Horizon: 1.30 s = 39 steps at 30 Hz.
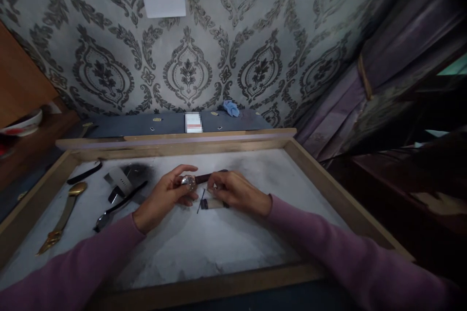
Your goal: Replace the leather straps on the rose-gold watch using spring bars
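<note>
Near the middle of a wood-framed tray [219, 277], my left hand [164, 197] holds the round metal case of a watch [188, 183] between its fingers. A dark brown strap runs right from the case, passing behind my right hand [237, 189]. My right hand is pinched at the strap side; whatever its fingertips hold is too small to name. Just below the fingers, a thin dark tool [200, 201] lies beside a beige and dark piece [213, 203], partly hidden by my right hand.
At the tray's left lie a gold watch [77, 188], a black strap [85, 173], a grey strap [118, 180] and a black-strapped watch [102, 221]. Behind the tray are a small white box [193, 122] and a crumpled blue cloth [231, 108]. A purple curtain [339, 102] hangs right.
</note>
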Each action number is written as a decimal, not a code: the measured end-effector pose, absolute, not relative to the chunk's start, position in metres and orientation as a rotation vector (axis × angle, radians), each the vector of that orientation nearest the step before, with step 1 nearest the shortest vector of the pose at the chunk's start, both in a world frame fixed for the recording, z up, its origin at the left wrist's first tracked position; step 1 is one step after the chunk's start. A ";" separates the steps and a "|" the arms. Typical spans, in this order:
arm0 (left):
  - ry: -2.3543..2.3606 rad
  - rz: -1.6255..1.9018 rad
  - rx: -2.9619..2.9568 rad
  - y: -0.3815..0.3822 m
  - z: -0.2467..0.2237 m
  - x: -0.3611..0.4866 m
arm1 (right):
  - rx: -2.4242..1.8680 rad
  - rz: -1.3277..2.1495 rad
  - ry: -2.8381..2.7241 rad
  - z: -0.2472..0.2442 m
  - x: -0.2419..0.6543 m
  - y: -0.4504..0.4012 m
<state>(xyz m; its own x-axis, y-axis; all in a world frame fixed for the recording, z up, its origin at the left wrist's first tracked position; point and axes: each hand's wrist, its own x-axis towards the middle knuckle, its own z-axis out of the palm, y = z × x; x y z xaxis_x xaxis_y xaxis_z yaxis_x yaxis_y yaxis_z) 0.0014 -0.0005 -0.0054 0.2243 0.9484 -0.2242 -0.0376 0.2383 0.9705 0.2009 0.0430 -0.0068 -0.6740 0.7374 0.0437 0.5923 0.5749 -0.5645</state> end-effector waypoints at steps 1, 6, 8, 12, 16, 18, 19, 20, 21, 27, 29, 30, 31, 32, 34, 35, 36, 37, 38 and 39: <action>1.098 0.902 1.133 -0.001 -0.005 0.002 | -1.090 0.808 -2.502 -0.005 0.200 0.042; 1.106 0.812 1.366 -0.002 -0.008 0.004 | -1.031 1.003 -2.374 0.000 0.195 0.038; 1.092 0.793 1.421 -0.002 -0.011 0.005 | -1.014 1.041 -2.345 0.001 0.193 0.036; 1.083 0.807 1.447 -0.002 -0.014 0.006 | -0.988 1.144 -2.266 0.002 0.191 0.034; 1.154 0.841 1.424 0.000 -0.011 0.005 | -1.010 1.061 -2.329 0.003 0.195 0.036; 1.182 0.861 1.391 0.001 -0.008 0.003 | -1.061 0.919 -2.483 0.003 0.200 0.037; 1.195 0.870 1.374 0.001 -0.007 0.002 | -1.091 0.843 -2.569 0.002 0.202 0.037; 1.204 0.873 1.361 0.002 -0.006 0.001 | -1.109 0.787 -2.632 0.000 0.204 0.038; 1.212 0.871 1.354 0.002 -0.006 0.000 | -1.118 0.735 -2.673 -0.001 0.205 0.038; 1.208 0.861 1.341 0.002 -0.006 -0.001 | -1.034 0.736 -2.731 -0.005 0.204 0.036; 1.199 0.880 1.338 0.002 -0.005 -0.001 | -0.997 0.936 -2.586 -0.004 0.204 0.037; 1.198 0.891 1.336 0.002 -0.004 0.000 | -0.982 1.062 -2.485 -0.003 0.204 0.037; 1.201 0.902 1.332 0.002 -0.003 0.000 | -0.967 1.199 -2.369 -0.002 0.204 0.038; 1.205 0.913 1.327 0.002 -0.002 0.001 | -0.950 1.340 -2.244 -0.001 0.205 0.038; 1.210 0.940 1.320 0.001 0.000 0.003 | -0.903 1.593 -2.001 0.001 0.204 0.038; 1.206 0.960 1.321 0.000 0.001 0.003 | -0.876 1.697 -1.887 0.001 0.203 0.037; 1.199 0.981 1.324 -0.001 0.002 0.004 | -0.852 1.796 -1.765 0.002 0.202 0.036; 1.190 1.004 1.329 -0.001 0.003 0.005 | -0.835 1.868 -1.669 0.002 0.200 0.035; 1.180 1.026 1.334 -0.002 0.003 0.005 | -0.823 1.908 -1.608 0.002 0.199 0.034; 1.169 1.047 1.338 -0.003 0.004 0.006 | -0.812 1.937 -1.562 0.002 0.197 0.034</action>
<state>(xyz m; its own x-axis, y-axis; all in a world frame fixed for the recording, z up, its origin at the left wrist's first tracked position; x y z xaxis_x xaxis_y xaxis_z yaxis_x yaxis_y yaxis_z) 0.0061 -0.0029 0.0039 0.1474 0.9890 -0.0151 0.0936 0.0012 0.9956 0.1974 0.0336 0.0020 -0.6862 0.7157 -0.1300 -0.0244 -0.2013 -0.9792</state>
